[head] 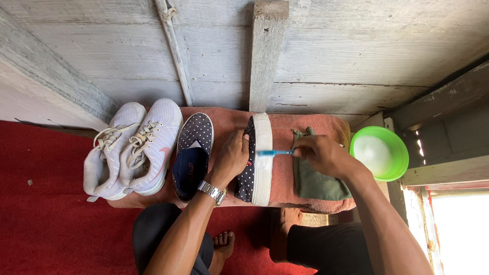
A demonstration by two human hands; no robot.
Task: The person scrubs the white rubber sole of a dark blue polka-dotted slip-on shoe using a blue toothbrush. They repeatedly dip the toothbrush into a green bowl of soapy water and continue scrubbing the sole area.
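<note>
Bare knees and feet sit nearest; above them the left hand (232,155) clamps the dotted slip-on (254,160) tipped on its side on the towel-covered surface (326,125), baring its white sole to the blue toothbrush (275,152) pinched in the right hand's (321,153) grip

Soft, even daylight fills the scene, and the near right corner is blown out to white glare where sun comes in. Shadows are faint and short, darkest under the plank wall (331,56) at far right. Focus is sharp throughout, with straight lines bowing slightly near the edges.
</note>
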